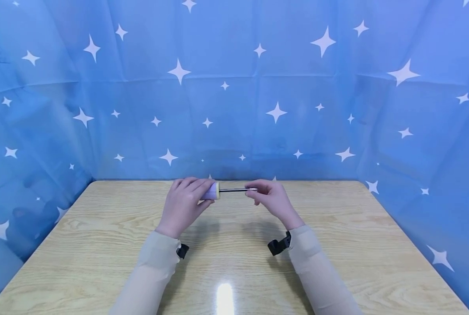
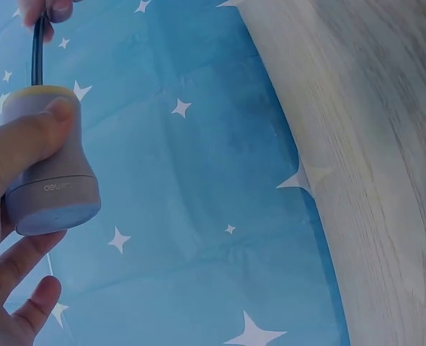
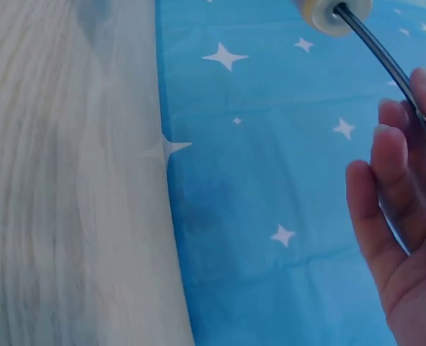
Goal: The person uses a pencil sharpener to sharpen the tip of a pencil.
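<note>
A screwdriver (image 1: 210, 191) with a short, thick lilac handle, a pale yellow collar and a thin metal shaft is held level above the far part of the table. My left hand (image 1: 184, 204) grips its handle, thumb along the side near the collar in the left wrist view. The handle's end cap (image 2: 58, 205) bears small lettering. From the collar the shaft (image 3: 382, 56) runs to the right. At its far end my right hand (image 1: 272, 199) pinches the tip between thumb and index finger; the other fingers are loosely bent.
Below both hands lies a light wood-grain table (image 1: 234, 245), with a bright light reflection near its front. A blue curtain (image 1: 234, 100) with white stars hangs behind the table and along both sides. Small black wrist cameras (image 1: 278, 245) sit at the sleeve cuffs.
</note>
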`<action>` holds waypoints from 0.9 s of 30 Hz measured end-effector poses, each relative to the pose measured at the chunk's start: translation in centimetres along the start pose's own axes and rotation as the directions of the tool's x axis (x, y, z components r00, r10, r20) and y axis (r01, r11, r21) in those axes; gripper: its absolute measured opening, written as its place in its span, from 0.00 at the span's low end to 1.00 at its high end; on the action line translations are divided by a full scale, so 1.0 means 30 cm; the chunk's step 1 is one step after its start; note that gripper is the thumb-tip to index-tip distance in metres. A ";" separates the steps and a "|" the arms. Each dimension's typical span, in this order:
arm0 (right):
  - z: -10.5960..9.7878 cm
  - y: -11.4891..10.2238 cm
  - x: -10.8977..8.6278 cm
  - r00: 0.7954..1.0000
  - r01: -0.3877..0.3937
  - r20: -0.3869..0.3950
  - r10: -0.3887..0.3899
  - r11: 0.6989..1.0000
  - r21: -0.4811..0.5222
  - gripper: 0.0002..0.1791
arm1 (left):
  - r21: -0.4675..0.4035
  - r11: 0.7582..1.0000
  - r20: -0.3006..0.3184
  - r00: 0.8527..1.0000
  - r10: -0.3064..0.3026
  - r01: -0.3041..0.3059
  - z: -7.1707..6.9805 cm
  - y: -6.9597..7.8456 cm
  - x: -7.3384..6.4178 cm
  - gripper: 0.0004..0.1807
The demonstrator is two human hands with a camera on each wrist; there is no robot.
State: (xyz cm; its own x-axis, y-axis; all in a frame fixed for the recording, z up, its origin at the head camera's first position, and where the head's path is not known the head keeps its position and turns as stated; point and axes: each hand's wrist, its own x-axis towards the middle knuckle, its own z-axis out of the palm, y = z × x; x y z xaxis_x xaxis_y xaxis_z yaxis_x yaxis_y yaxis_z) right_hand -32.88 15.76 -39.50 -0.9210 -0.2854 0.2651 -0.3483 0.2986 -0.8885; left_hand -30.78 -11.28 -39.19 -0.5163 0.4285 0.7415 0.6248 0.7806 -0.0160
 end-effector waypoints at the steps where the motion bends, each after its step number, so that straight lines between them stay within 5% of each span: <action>1: -0.004 0.003 -0.002 1.000 0.008 -0.008 -0.008 1.000 -0.005 0.15 | 0.000 1.000 0.004 1.000 0.000 0.000 0.001 0.001 0.001 0.28; 10: 0.005 0.009 -0.005 0.987 0.158 0.011 -0.160 0.964 -0.216 0.08 | -0.007 1.000 0.038 0.999 0.003 -0.003 0.014 0.005 0.001 0.28; 27: 0.018 -0.004 0.002 0.995 0.099 0.008 -0.100 0.973 -0.209 0.18 | 0.006 1.000 0.009 1.000 0.013 -0.013 0.011 0.028 0.007 0.29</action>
State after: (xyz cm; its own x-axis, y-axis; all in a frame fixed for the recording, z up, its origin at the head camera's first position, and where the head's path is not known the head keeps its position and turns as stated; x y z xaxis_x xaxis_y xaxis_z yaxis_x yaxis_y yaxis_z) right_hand -32.78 15.20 -39.58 -0.8804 -0.3208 0.3493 -0.4665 0.4527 -0.7599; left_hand -30.56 -10.38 -39.26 -0.5134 0.4429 0.7350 0.6279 0.7777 -0.0300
